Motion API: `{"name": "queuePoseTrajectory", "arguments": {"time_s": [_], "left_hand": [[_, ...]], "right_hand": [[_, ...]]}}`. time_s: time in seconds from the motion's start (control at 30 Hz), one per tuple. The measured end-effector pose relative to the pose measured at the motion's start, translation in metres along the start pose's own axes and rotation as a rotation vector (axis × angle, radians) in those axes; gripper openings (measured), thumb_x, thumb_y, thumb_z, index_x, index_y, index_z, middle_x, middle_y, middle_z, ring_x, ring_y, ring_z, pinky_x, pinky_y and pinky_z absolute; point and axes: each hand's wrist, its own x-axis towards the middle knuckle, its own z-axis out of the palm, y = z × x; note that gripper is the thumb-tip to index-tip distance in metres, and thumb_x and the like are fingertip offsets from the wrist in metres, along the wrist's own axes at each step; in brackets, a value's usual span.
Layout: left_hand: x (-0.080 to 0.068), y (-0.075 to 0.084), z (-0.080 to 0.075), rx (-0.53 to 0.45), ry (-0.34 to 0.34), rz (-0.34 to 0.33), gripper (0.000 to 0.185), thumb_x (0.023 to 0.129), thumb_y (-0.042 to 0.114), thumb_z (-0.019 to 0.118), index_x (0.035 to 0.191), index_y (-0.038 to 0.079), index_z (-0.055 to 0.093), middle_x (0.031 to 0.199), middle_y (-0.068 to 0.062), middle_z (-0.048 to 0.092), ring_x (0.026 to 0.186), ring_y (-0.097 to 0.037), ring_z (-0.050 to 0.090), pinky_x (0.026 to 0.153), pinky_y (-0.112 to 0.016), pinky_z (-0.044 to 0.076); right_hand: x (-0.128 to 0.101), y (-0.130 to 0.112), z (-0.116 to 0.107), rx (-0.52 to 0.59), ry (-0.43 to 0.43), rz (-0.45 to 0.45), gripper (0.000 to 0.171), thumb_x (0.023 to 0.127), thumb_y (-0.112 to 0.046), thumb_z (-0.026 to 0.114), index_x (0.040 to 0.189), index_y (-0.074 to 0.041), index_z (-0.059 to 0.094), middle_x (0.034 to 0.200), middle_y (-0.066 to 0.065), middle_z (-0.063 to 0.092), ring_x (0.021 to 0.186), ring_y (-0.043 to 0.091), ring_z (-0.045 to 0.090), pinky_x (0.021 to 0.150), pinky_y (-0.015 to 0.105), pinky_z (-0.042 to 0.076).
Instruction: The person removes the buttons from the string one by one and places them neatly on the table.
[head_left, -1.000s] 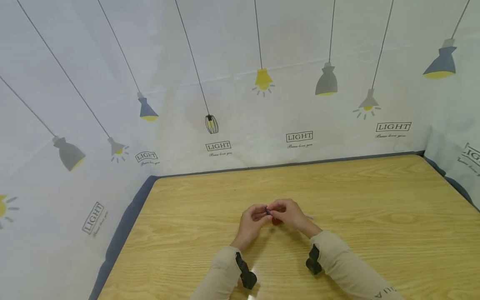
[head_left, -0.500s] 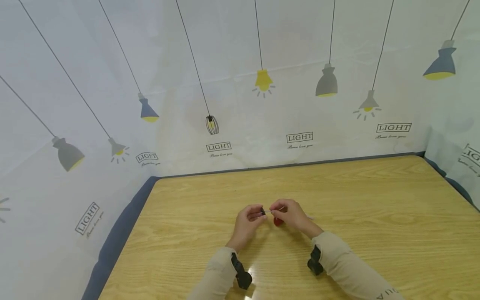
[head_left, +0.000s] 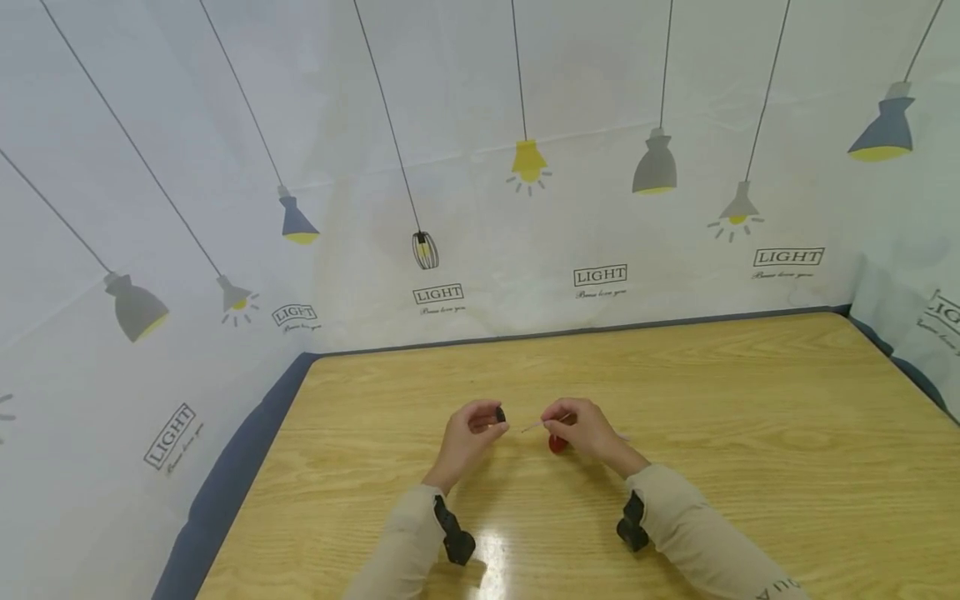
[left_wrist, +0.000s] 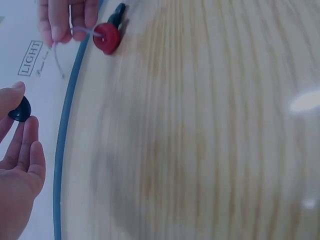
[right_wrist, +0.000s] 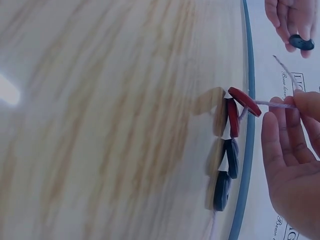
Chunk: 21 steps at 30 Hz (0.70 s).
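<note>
My left hand (head_left: 467, 437) holds a small dark round button (left_wrist: 21, 110) between thumb and fingertips. To the right of it and apart, my right hand (head_left: 588, 429) pinches a pale string (right_wrist: 270, 104) near one end. That short free end points toward the left hand, and its tip touches nothing. Beyond the pinch, the string runs through a red button (right_wrist: 245, 101), whose holes show in the left wrist view. Further down the same string are a second red button (right_wrist: 233, 117) and two dark buttons (right_wrist: 222, 191), standing on edge close to the wood.
The wooden table (head_left: 375, 467) spreads around both hands. Behind it hangs a pale cloth (head_left: 480, 200) printed with lamps and lettering, with a blue border along the table's edge. Black wrist cameras (head_left: 457, 542) sit at both cuffs.
Both hands were together at the dark button. My left hand has drawn away to the left with it, and the string's end, which reached to the button, now stands free. The right hand barely moved.
</note>
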Motion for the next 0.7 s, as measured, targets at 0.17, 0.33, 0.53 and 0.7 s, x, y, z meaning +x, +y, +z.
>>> {"name": "queuePoseTrajectory", "arguments": {"time_s": [0.17, 0.33, 0.53, 0.7], "left_hand": [[-0.003, -0.013, -0.015, 0.025, 0.011, -0.024, 0.033, 0.081, 0.003, 0.062, 0.113, -0.005, 0.054, 0.104, -0.022, 0.056, 0.095, -0.035, 0.053, 0.083, -0.044, 0.042], [-0.002, -0.037, -0.029, 0.087, 0.036, -0.042, 0.037, 0.081, 0.011, 0.064, 0.114, -0.004, 0.054, 0.104, -0.016, 0.057, 0.094, -0.028, 0.054, 0.082, -0.038, 0.044], [-0.004, -0.047, -0.045, 0.182, 0.09, -0.081, 0.036, 0.081, 0.01, 0.065, 0.113, -0.003, 0.055, 0.102, -0.012, 0.058, 0.092, -0.026, 0.054, 0.082, -0.039, 0.044], [-0.004, -0.054, -0.057, 0.243, 0.119, -0.124, 0.035, 0.08, 0.008, 0.065, 0.111, -0.003, 0.056, 0.099, -0.012, 0.059, 0.09, -0.025, 0.055, 0.079, -0.037, 0.045]], "right_hand": [[-0.001, 0.001, -0.001, -0.007, -0.001, -0.009, 0.005, 0.082, -0.003, 0.06, 0.086, 0.0, 0.063, 0.079, 0.005, 0.061, 0.069, 0.014, 0.054, 0.057, 0.025, 0.046], [-0.002, 0.002, -0.003, 0.001, 0.004, -0.009, 0.005, 0.082, -0.003, 0.061, 0.085, 0.0, 0.063, 0.078, 0.005, 0.061, 0.068, 0.014, 0.054, 0.057, 0.025, 0.045], [-0.002, 0.002, -0.002, 0.006, -0.004, -0.01, 0.006, 0.082, -0.003, 0.061, 0.086, 0.001, 0.063, 0.077, 0.005, 0.061, 0.067, 0.014, 0.054, 0.057, 0.025, 0.045], [-0.002, 0.001, -0.002, -0.003, -0.006, -0.009, 0.006, 0.082, -0.003, 0.061, 0.086, 0.001, 0.063, 0.077, 0.005, 0.061, 0.067, 0.014, 0.054, 0.058, 0.025, 0.045]]}}
